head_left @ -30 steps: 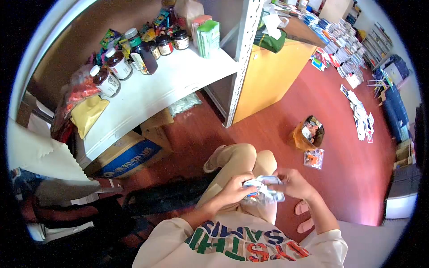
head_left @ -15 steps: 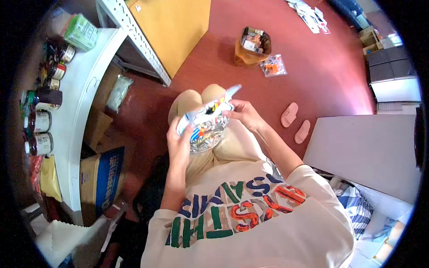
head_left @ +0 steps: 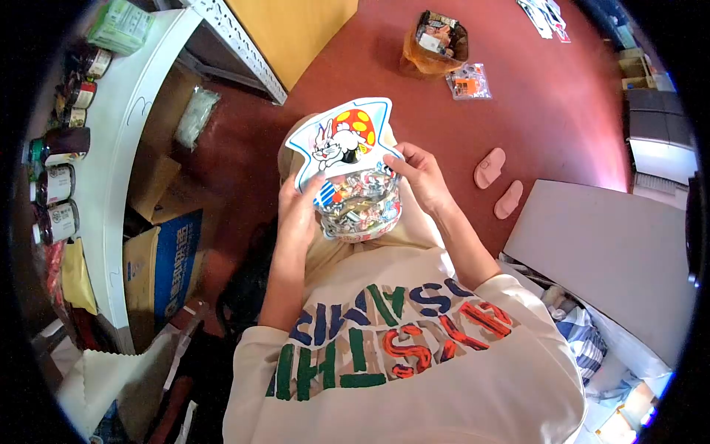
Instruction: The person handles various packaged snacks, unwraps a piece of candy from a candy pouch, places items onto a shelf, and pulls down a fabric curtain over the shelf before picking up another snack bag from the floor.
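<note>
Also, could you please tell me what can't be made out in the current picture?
All in the head view:
Rabbit-printed bag: its back, hidden by its own front.
Left hand and right hand: the fingers behind the bag, hidden by it.
Bottles on the shelf: small label print, too small and blurred.
Bin: its lower contents, hidden by those on top.
Papers on the floor: far part, cut off by the top edge.

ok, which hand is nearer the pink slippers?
Right. The right hand holds the side of the bag toward the slippers; the left hand holds the opposite side, farther away.
</note>
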`<action>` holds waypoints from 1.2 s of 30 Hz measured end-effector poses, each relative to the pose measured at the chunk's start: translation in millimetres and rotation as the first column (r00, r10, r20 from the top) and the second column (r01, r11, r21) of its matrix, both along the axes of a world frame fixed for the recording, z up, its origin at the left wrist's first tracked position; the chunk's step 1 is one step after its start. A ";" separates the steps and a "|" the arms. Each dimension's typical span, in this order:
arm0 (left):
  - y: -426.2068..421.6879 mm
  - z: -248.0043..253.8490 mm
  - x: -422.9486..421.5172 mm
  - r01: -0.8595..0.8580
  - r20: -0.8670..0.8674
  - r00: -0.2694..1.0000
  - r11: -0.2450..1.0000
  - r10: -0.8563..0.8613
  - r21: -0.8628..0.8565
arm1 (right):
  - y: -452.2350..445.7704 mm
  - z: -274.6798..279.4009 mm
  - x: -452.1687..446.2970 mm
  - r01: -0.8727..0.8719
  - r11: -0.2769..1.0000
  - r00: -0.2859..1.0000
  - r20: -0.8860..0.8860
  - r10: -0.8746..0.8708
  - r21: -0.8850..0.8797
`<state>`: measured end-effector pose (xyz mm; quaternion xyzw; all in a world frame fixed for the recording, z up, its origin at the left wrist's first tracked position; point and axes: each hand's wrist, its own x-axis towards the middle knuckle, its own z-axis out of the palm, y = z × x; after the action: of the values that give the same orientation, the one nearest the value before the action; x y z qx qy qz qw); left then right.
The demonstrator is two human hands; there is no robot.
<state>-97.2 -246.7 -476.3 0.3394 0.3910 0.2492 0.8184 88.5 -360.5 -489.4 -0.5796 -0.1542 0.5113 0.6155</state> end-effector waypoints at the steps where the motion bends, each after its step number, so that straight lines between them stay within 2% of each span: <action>1: 2.9 -8.0 -2.3 0.004 -0.014 1.000 1.000 -0.003 0.028 | -0.3 -1.9 0.9 -0.017 1.000 0.998 0.068 0.017 -0.007; 3: 8.9 -8.8 -2.7 0.023 -0.035 0.999 0.997 -0.020 0.074 | 1.1 -1.9 2.4 -0.030 0.999 0.985 0.170 0.033 -0.017; 6: 14.4 -4.2 0.7 0.057 -0.106 0.993 0.989 -0.043 0.136 | 3.0 -0.6 5.0 -0.048 0.999 0.974 0.219 0.050 -0.014; 8: 20.9 -5.7 -1.3 0.182 -0.163 0.975 0.967 -0.153 0.180 | 0.9 -6.3 10.2 -0.089 0.996 0.961 0.262 0.092 -0.026; 9: 22.2 -8.7 -2.2 0.200 -0.226 0.962 0.958 -0.152 0.207 | -0.6 -8.7 11.9 -0.129 0.991 0.943 0.306 0.134 -0.035; 12: 30.8 -12.9 -2.8 0.240 -0.148 0.964 0.960 -0.219 0.145 | -1.6 -10.0 13.7 -0.156 0.987 0.947 0.278 0.160 -0.037; 14: 38.0 -8.9 -0.2 0.287 -0.176 0.949 0.948 -0.262 0.138 | -1.2 -11.1 11.8 -0.143 0.989 0.951 0.272 0.146 -0.029; 16: 43.8 8.3 8.0 0.406 -0.285 0.903 0.853 -0.321 0.327 | 2.4 -7.3 11.2 -0.139 0.990 0.955 0.263 0.140 -0.022; 17: 45.8 11.5 11.2 0.433 -0.272 0.887 0.876 -0.373 0.211 | 5.7 1.0 11.5 -0.164 0.986 0.958 0.234 0.163 -0.016; 20: 46.8 -1.4 16.9 0.410 -0.242 0.900 0.894 -0.363 0.183 | 14.8 9.1 8.7 -0.203 0.979 0.956 0.214 0.202 -0.016; 21: 44.5 0.7 18.6 0.370 -0.224 0.920 0.902 -0.322 0.223 | 16.3 9.2 8.5 -0.222 0.975 0.950 0.220 0.221 -0.022; 26: 44.2 4.3 19.5 0.430 -0.287 0.879 0.893 -0.380 0.136 | 19.6 3.9 15.3 -0.270 0.963 0.938 0.220 0.267 -0.016; 28: 40.2 0.1 21.4 0.335 -0.184 0.937 0.915 -0.298 0.225 | 20.7 3.8 15.4 -0.278 0.960 0.941 0.193 0.278 -0.026; 30: 41.0 1.3 21.4 0.343 -0.210 0.931 0.913 -0.299 0.220 | 22.2 5.7 15.8 -0.281 0.959 0.936 0.209 0.284 -0.042; 32: 43.1 0.7 20.9 0.405 -0.341 0.875 0.904 -0.342 0.133 | 26.5 5.4 19.1 -0.331 0.943 0.904 0.276 0.327 -0.033; 33: 43.3 3.3 20.3 0.411 -0.338 0.875 0.901 -0.347 0.136 | 28.9 5.7 19.8 -0.376 0.926 0.866 0.345 0.362 -0.027; 34: 41.2 7.8 21.2 0.354 -0.292 0.913 0.907 -0.283 0.226 | 30.6 6.0 18.5 -0.363 0.931 0.866 0.358 0.349 -0.031; 35: 37.7 12.0 26.5 0.292 -0.228 0.947 0.904 -0.227 0.312 | 32.4 6.0 17.0 -0.380 0.924 0.872 0.314 0.375 -0.048; 36: 38.4 8.0 23.5 0.347 -0.310 0.910 0.913 -0.274 0.214 | 32.6 8.3 17.3 -0.393 0.917 0.878 0.270 0.396 -0.066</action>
<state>-73.6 -208.3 -468.3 0.5348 0.4041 0.1152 0.7331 105.8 -327.9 -481.1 -0.6048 -0.3513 0.5401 0.4680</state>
